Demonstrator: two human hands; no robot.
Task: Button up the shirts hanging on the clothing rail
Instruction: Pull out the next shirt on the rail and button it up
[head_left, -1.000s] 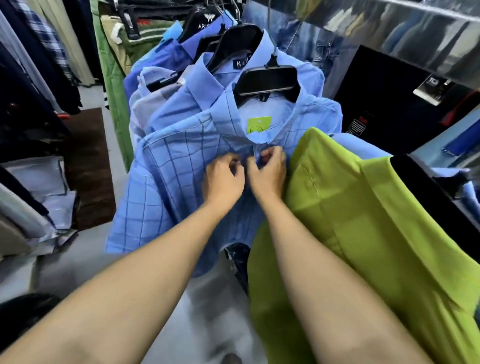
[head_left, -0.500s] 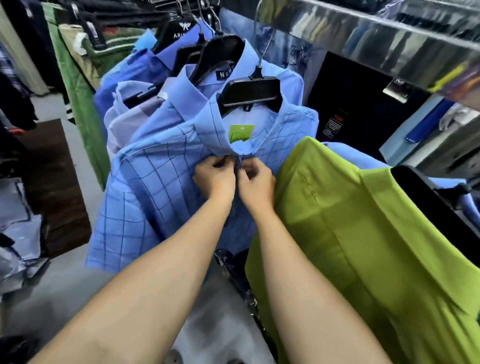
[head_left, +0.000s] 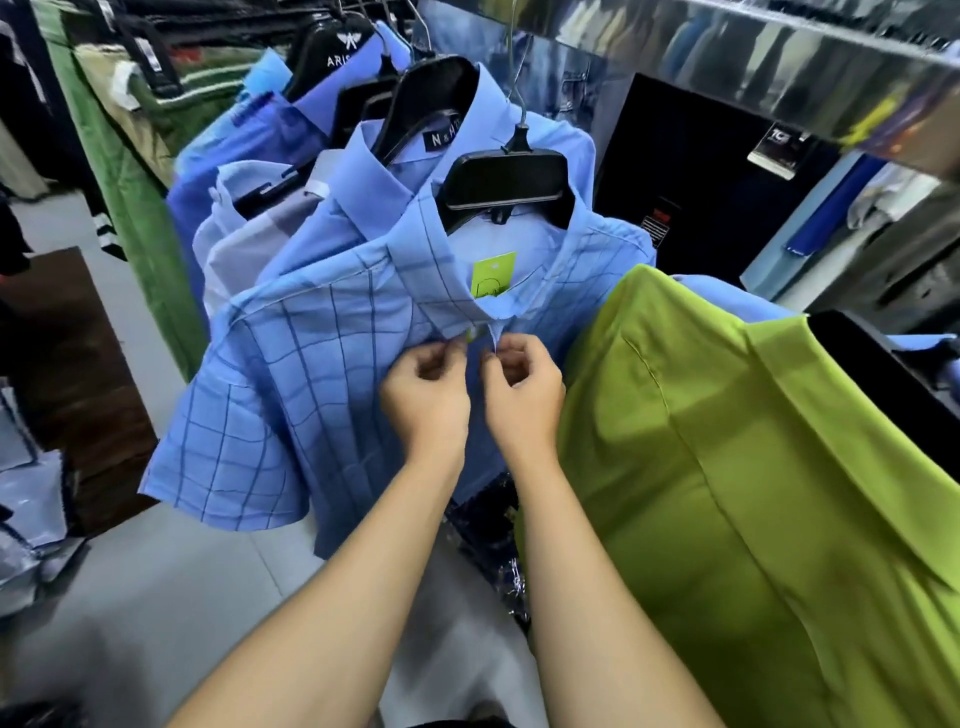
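The checked shirt (head_left: 332, 374) is light, limp cloth hanging free from its hanger (head_left: 506, 182). Your left hand (head_left: 423, 397) and right hand (head_left: 522, 397) each pinch a placket edge just below the collar. Grip there, close to the button; the fabric will likely swing and slip.

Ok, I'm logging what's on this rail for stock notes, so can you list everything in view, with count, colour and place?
checked shirt: one, light blue with darker lines, hanging at centre, being buttoned near the collar
neck tag: one, lime green, inside that shirt's collar
hanger: one, black, carrying the checked shirt
plain shirts: several, blue and pale lilac, hanging behind it; exact count unclear
green shirt: one, lime green, right foreground
rail: one, shiny metal, top right
green garment: one, dark green, far left of the row
floor: grey, below
left hand: pinches the placket's left edge
right hand: pinches the placket's right edge
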